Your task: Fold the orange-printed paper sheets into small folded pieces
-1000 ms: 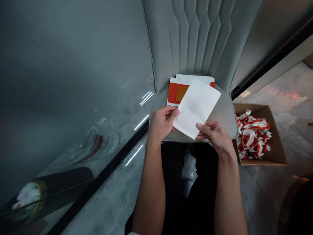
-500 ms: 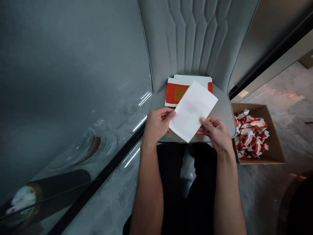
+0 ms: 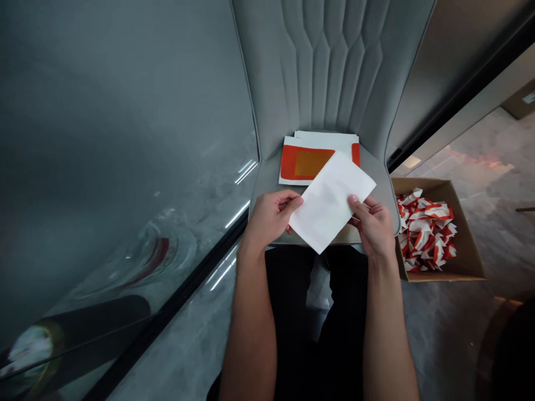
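Note:
A blank white sheet of paper is held tilted above the front of a grey chair seat. My left hand pinches its left edge between thumb and fingers. On the opposite edge, my right hand grips it with the thumb on top and the fingers beneath. Behind the sheet, a small stack of red-and-white printed sheets with an orange-brown rectangle lies on the seat, partly covered by the paper in my hands. The underside of the held sheet is hidden.
The grey padded chair stands before my knees. On the floor to its right, a cardboard box holds several folded red-and-white paper pieces. A glass panel with a black bottom rail runs along the left.
The held sheet has come slightly lower and turned a little clockwise. My right hand has slid further up its right edge, while my left hand keeps its pinch.

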Motion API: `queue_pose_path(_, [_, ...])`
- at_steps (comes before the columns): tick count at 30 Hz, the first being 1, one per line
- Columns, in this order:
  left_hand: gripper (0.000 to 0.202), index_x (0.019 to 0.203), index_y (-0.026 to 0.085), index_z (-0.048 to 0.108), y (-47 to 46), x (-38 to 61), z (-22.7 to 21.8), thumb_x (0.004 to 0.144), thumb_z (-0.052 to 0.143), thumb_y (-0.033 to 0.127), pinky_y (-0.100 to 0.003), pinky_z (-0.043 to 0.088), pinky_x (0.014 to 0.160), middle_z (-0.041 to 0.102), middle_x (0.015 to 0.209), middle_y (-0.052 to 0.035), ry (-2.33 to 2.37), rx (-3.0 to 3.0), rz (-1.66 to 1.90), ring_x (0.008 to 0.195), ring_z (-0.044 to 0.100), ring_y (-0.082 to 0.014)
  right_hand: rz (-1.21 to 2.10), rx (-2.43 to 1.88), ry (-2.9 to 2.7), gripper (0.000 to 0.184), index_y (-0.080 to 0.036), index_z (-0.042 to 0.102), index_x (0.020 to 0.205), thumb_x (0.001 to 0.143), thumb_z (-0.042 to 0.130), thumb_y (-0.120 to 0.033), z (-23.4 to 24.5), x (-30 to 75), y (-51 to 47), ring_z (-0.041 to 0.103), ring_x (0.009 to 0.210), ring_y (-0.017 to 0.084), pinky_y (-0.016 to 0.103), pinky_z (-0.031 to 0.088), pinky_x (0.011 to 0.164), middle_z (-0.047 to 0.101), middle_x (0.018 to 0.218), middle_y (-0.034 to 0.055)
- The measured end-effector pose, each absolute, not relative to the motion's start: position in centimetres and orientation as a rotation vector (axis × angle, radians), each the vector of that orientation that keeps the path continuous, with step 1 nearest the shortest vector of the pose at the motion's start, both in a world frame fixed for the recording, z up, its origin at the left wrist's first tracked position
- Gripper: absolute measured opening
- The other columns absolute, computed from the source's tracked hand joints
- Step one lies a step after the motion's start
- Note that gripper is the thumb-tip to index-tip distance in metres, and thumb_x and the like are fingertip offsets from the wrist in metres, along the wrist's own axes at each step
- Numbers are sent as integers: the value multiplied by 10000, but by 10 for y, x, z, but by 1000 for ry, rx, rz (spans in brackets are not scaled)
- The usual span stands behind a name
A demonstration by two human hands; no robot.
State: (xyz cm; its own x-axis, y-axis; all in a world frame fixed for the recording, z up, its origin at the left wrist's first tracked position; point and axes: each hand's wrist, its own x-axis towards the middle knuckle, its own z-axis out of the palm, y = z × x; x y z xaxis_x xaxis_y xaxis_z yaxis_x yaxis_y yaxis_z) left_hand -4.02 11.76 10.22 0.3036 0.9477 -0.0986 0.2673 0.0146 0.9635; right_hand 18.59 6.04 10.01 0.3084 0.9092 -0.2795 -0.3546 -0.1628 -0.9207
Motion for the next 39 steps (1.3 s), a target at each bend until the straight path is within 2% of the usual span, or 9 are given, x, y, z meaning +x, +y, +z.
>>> queue_pose_path(4, [239, 915, 160, 733, 118, -44, 103, 927, 671, 391, -188, 475, 388, 660, 686, -8, 1182, 1458, 767, 496, 573, -115, 1147, -1300, -585, 436, -172, 750, 879, 712, 894, -548, 99, 190, 63, 684, 668, 144, 289, 613, 647, 746, 763, 14])
queue_pose_path(13, [235, 897, 162, 729, 126, -50, 97, 922, 681, 391, -194, 471, 416, 639, 683, -6, 1148, 1501, 720, 534, 573, -118, 998, -1339, -589, 422, -177, 699, 880, 750, 867, -542, 94, 199, 69, 682, 607, 143, 302, 635, 630, 702, 677, -8])
queue_pose_path(16, [257, 885, 162, 724, 133, -54, 94, 934, 663, 407, -204, 462, 453, 641, 691, -11, 1134, 1564, 697, 566, 586, -127, 1015, -1335, -628, 471, -192, 682, 1049, 754, 872, -506, 97, 201, 69, 683, 605, 139, 286, 642, 618, 713, 692, -19])
queue_pose_path(19, [263, 864, 161, 734, 142, -55, 95, 946, 643, 395, -226, 454, 541, 666, 741, -19, 1158, 1736, 681, 642, 595, -133, 1133, -1316, -720, 736, -262, 536, 1326, 724, 906, -471, 96, 205, 68, 690, 612, 149, 292, 653, 604, 715, 713, -55])
queue_pose_path(23, [247, 872, 163, 752, 149, -48, 99, 951, 622, 357, -262, 444, 643, 712, 795, -25, 1148, 1889, 660, 715, 604, -147, 1280, -1344, -725, 934, -284, 442, 1385, 628, 976, -411, 80, 208, 66, 691, 586, 155, 284, 654, 556, 729, 777, -54])
queue_pose_path(28, [250, 884, 169, 766, 157, -37, 94, 953, 607, 349, -281, 410, 653, 738, 825, -30, 1227, 1957, 689, 723, 595, -155, 1274, -1351, -687, 625, -170, 666, 1104, 620, 981, -411, 62, 210, 68, 677, 576, 119, 221, 650, 569, 746, 795, -8])
queue_pose_path(34, [207, 865, 185, 753, 171, -35, 75, 964, 613, 301, -314, 415, 683, 707, 765, -18, 1292, 2034, 562, 687, 560, -162, 1446, -1305, -589, 406, -126, 726, 897, 773, 900, -471, 46, 214, 63, 765, 673, 162, 215, 670, 661, 772, 746, 68])
queue_pose_path(37, [135, 968, 193, 744, 162, -22, 73, 972, 624, 255, -387, 458, 825, 734, 904, -62, 1456, 2125, 646, 916, 609, -244, 1420, -1351, -539, 320, -113, 715, 907, 864, 843, -403, 40, 212, 62, 783, 677, 178, 213, 667, 642, 783, 760, 92])
queue_pose_path(39, [166, 1102, 195, 709, 147, -7, 75, 950, 673, 251, -454, 445, 952, 718, 1089, -103, 1604, 2232, 829, 1122, 561, -307, 1359, -1378, -481, 277, -111, 702, 907, 894, 819, -362, 38, 209, 63, 783, 665, 175, 208, 665, 639, 782, 754, 88])
